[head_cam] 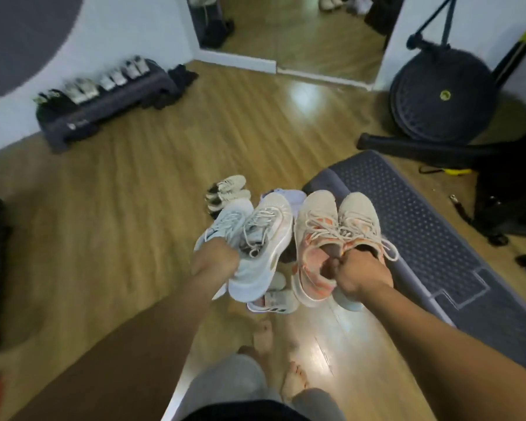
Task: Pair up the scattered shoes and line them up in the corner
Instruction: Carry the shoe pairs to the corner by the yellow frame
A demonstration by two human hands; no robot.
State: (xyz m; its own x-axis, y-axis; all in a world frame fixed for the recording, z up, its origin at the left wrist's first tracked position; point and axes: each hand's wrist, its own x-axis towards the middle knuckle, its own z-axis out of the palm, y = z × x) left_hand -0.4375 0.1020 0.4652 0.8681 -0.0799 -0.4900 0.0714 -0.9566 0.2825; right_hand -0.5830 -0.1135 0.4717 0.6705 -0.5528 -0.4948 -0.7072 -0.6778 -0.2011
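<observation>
Two pairs are gathered and held above the wooden floor (140, 177), pink-laced sneakers (331, 232) clenched in the right hand (363, 276), white sneakers (255, 238) in the left hand (214, 259), so carrying them to the far-left corner's step platform (104, 113) likely comes next.

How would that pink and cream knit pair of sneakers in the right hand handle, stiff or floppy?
Probably soft: the pink and cream knit sneakers look to be of pliable fabric, pinched together at the collars by the right hand. Likely light, since one hand carries both. The loose laces dangle and could snag.
</observation>
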